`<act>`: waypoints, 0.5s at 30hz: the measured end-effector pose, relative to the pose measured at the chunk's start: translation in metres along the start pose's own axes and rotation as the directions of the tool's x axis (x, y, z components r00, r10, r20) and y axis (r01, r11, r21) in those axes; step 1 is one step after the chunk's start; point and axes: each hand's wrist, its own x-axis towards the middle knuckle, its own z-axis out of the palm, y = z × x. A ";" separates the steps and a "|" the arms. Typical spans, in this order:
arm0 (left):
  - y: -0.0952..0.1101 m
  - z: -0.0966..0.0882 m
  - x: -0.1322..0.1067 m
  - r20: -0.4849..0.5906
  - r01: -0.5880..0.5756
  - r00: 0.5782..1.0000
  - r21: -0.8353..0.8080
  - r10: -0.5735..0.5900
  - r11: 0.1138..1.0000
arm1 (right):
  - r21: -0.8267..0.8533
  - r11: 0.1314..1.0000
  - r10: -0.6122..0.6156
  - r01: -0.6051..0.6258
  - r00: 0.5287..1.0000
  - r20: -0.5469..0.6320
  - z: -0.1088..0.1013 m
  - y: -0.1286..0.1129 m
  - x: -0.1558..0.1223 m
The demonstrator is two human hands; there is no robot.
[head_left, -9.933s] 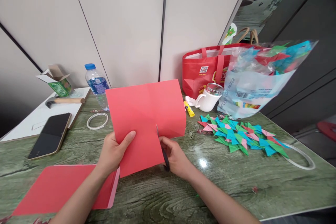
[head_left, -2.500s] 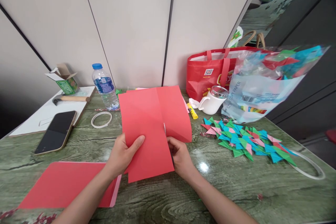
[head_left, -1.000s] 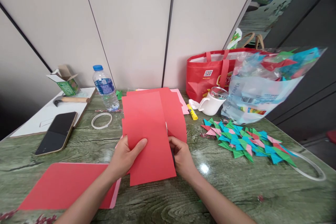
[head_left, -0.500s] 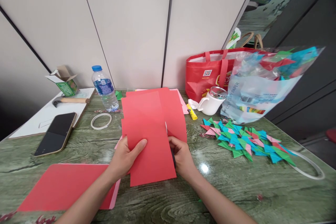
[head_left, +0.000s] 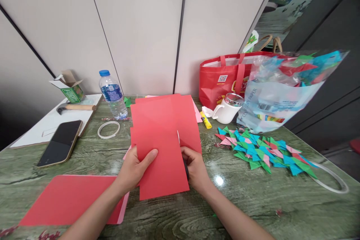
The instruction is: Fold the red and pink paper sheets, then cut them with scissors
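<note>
My left hand (head_left: 134,168) pinches the near left part of a red paper sheet (head_left: 160,146), thumb on top, and holds it tilted above the table. My right hand (head_left: 196,167) is closed on black-handled scissors (head_left: 185,167), mostly hidden behind the sheet; a bit of blade shows in a cut running up the paper. The piece right of the cut hangs slightly apart. More red and pink paper lies flat behind the sheet.
A stack of red paper (head_left: 70,198) lies near left. A phone (head_left: 60,142), tape ring (head_left: 108,129), water bottle (head_left: 112,94), glue stick (head_left: 206,120), white mug (head_left: 227,109), red bag (head_left: 225,78), plastic paper bag (head_left: 281,90) and a pile of folded triangles (head_left: 261,150) stand around the green table (head_left: 253,202).
Over ten seconds the cut has run further up the sheet and the right part has dropped away. In the last second both hands and the paper have hardly moved.
</note>
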 end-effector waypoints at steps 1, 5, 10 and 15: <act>0.000 0.000 0.000 -0.002 -0.001 1.000 -0.001 0.001 1.000 | 0.007 1.000 0.000 0.000 1.000 0.001 0.000 0.000 0.000; 0.001 0.001 0.000 -0.001 -0.007 1.000 0.008 0.007 1.000 | 0.013 1.000 -0.006 0.006 1.000 0.005 0.000 0.001 0.000; -0.001 0.000 0.001 0.000 -0.011 1.000 0.016 0.011 1.000 | 0.011 1.000 -0.010 0.010 1.000 0.000 0.000 0.001 0.000; -0.001 0.000 0.001 -0.002 -0.016 1.000 0.004 0.016 1.000 | 0.033 0.999 0.007 -0.007 1.000 -0.010 0.001 0.001 0.000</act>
